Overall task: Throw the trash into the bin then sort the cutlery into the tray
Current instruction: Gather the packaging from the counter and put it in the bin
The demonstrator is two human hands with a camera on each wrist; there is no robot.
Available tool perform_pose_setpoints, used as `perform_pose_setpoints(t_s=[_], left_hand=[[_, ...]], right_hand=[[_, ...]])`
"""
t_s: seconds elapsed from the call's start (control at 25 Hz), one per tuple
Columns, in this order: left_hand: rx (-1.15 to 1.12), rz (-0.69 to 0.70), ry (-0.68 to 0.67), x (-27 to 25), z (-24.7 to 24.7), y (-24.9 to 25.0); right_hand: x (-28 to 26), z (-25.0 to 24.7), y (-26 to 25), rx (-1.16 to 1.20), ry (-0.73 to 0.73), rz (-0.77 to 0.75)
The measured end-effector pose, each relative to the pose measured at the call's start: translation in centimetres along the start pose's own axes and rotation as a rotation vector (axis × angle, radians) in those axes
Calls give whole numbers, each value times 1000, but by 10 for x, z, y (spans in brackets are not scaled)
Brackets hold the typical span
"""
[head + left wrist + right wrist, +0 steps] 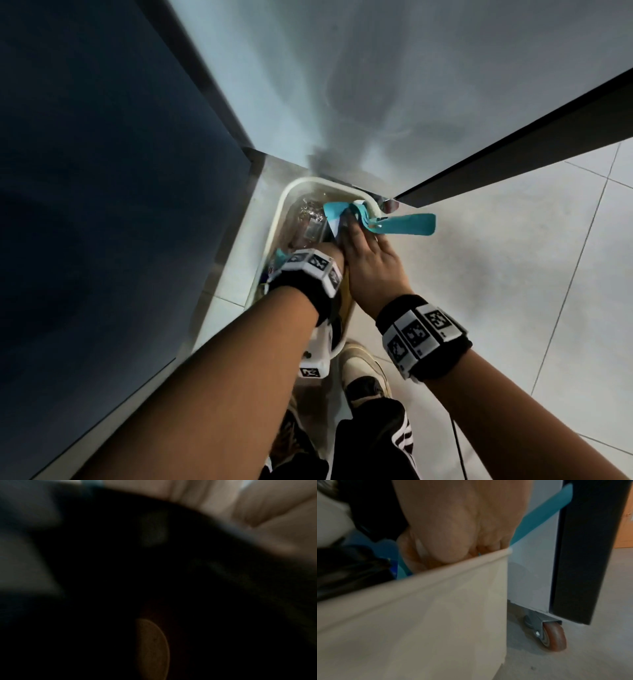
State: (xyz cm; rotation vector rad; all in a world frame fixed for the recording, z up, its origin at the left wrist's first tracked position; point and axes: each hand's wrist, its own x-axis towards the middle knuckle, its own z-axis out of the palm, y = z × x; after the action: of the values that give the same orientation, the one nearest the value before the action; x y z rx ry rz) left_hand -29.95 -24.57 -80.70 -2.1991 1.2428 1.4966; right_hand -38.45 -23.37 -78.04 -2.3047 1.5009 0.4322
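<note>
Presently we find both hands over the cream bin (274, 219) on the floor, so we judge the trash step in hand: our left hand (329, 255) reaches down inside, its fingers hidden, and we cannot tell whether it grips anything. Our right hand (368, 260) curls its fingers round teal paper trash (404, 224) at the far rim, one strip hanging outside. Next, we judge, that strip must be drawn inside before release; neither cutlery nor tray is in view, and beyond stands a castor (553, 637).
</note>
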Motion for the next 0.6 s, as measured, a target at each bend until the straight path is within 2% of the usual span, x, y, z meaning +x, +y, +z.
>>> perform_pose_setpoints(t_s=[0.04, 0.12, 0.2, 0.32, 0.44, 0.52, 0.6], left_hand=[[-26, -15, -52, -3, -4, 1], [-139, -30, -90, -1, -15, 2], [-204, 0, -121, -5, -28, 3], [-416, 86, -105, -22, -44, 2], [-279, 181, 118, -39, -53, -7], [-145, 208, 173, -50, -55, -12], [-186, 213, 187, -60, -56, -17]], right_hand=[[5, -4, 0, -18, -52, -12], [16, -11, -1, -112, -274, -56], [26, -12, -1, -213, -351, -45], [27, -15, 1, -188, -381, -12], [26, -16, 3, -43, -271, 11], [22, -21, -3, -4, -217, -33], [15, -28, -10, 40, -238, -88]])
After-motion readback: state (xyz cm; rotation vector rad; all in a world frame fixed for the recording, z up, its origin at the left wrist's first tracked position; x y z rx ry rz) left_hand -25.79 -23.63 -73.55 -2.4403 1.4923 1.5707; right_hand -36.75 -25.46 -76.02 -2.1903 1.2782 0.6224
